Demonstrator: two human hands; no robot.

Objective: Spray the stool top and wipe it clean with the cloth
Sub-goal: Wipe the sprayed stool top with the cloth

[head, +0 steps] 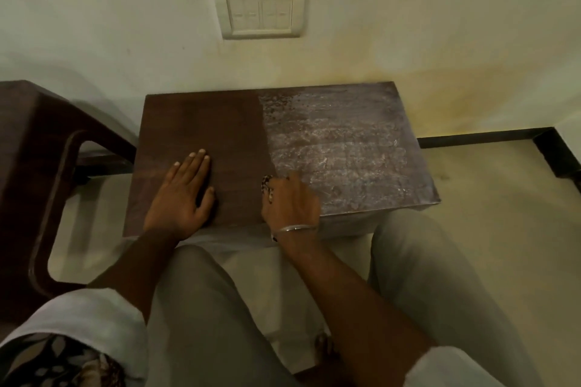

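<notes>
We face a pale wall with the brown stool top set against it, just in front of our knees. Its left half looks dark and clean; its right half carries a whitish, speckled film. A dark plastic chair stands to the left and a switch plate sits above. Our left hand lies flat on the clean half, fingers straight, grasping nothing. Our right hand sits where the halves meet, fingers curled round a patterned cloth, a thin bangle on its wrist
</notes>
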